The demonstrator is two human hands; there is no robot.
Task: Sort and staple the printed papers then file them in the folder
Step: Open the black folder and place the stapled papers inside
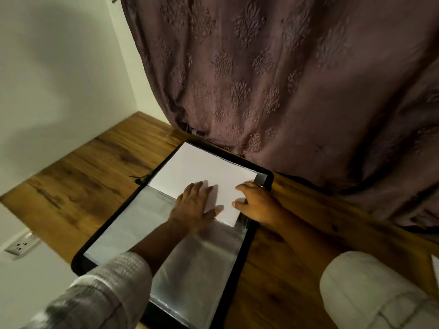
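A black-edged folder (244,248) lies open on the wooden desk (99,167), with clear plastic sleeves (147,224) spread across its near half. A white stack of papers (202,172) lies on the far half, blank side up. My left hand (193,206) rests flat on the near edge of the papers, fingers spread. My right hand (255,201) touches the right near corner of the papers, thumb on the sheet and fingers along its right edge by the folder's rim. No stapler is in sight.
A mauve patterned curtain (285,79) hangs down onto the desk just behind the folder. A white wall (59,67) bounds the left side, with a socket (21,245) lower left. A corner of another white sheet (436,267) shows at the right edge.
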